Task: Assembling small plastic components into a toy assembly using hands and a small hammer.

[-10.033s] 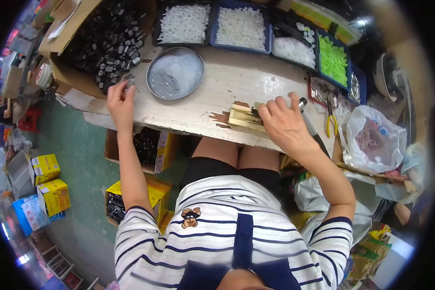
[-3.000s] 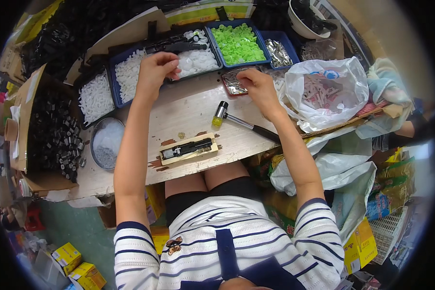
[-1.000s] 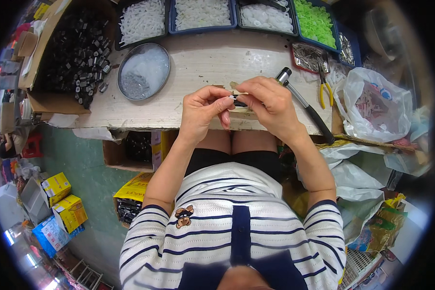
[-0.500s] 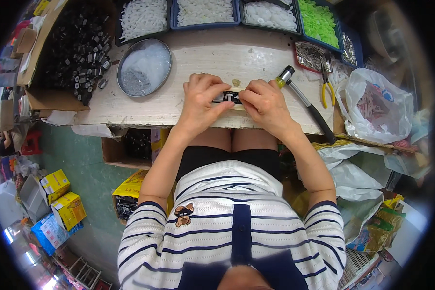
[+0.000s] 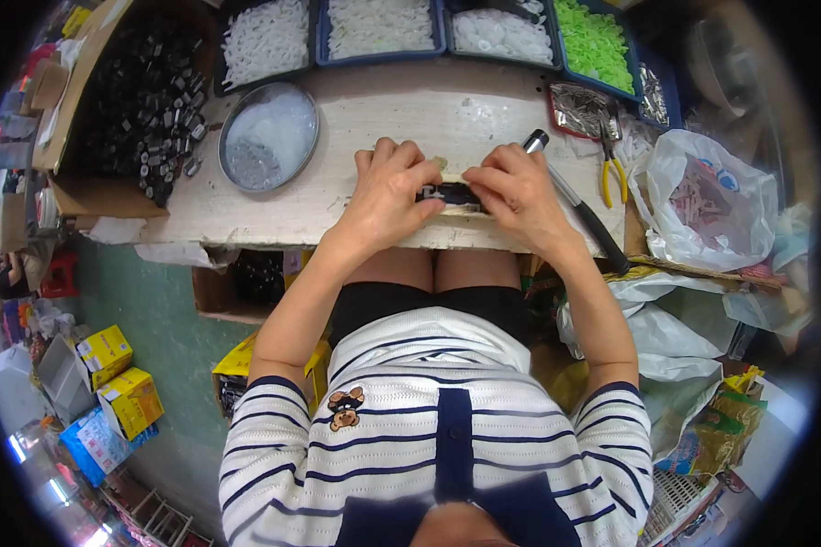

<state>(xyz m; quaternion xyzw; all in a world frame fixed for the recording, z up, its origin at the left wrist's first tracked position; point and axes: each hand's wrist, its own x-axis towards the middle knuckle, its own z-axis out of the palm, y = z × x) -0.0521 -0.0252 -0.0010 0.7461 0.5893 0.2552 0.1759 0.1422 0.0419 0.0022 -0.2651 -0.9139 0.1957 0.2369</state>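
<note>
In the head view, the only one I have, both hands work over the near edge of the desk (image 5: 388, 96), and the thing under them is a long black part (image 5: 458, 193) lying in a cream holder (image 5: 451, 178) close to that edge. On my feed the left hand (image 5: 388, 191) covers the left end, its thumb on the near side and its bent fingers on the far side; I cannot tell whether they grip or merely steady. The right hand (image 5: 518, 191) is at the other end, fingers curled close together and their tips on or just beside the black part; whether they pinch some small piece is hidden from me. As for progress, I judge that the black part is seated in its holder and fitting is under way, partly done, since a little pale detail shows on its upper face while the hands cover both ends. I can't read how many pieces are in place. The hammer (image 5: 600, 235) lies out of hand beside the right hand, and the pliers (image 5: 609, 169) rest near the desk's right side, also unheld. Plenty remains unused, by the look of it: loose green pieces (image 5: 596, 44) and white pieces (image 5: 380, 25) fill their trays, and many black pieces (image 5: 160, 114) crowd the carton at left.
</note>
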